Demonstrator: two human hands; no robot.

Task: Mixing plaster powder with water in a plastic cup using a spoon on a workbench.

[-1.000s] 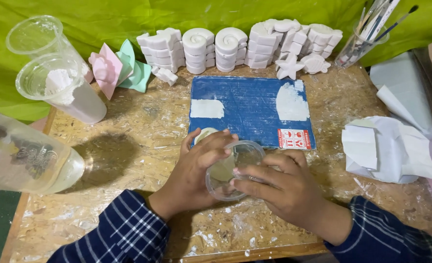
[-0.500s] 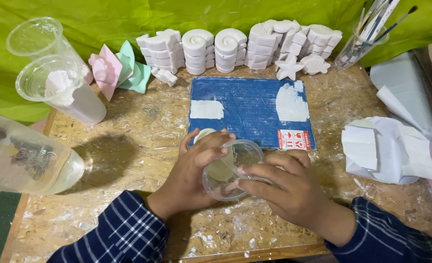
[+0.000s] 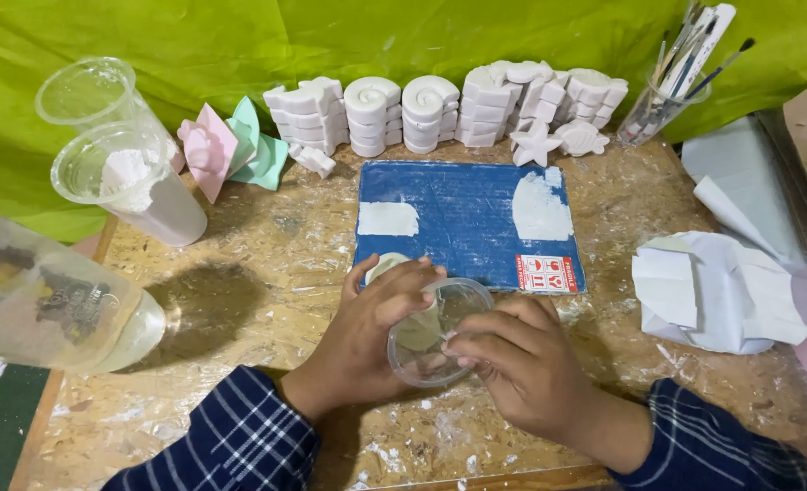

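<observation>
Clear plastic cup (image 3: 435, 332) tipped on side just below blue mat (image 3: 467, 223), mouth facing right. Left hand (image 3: 367, 341) wraps cup wall from left; right hand (image 3: 521, 368) pinches rim, fingers curled. White moulded piece (image 3: 387, 265) touching mat's near edge, tucked behind left fingers.
</observation>
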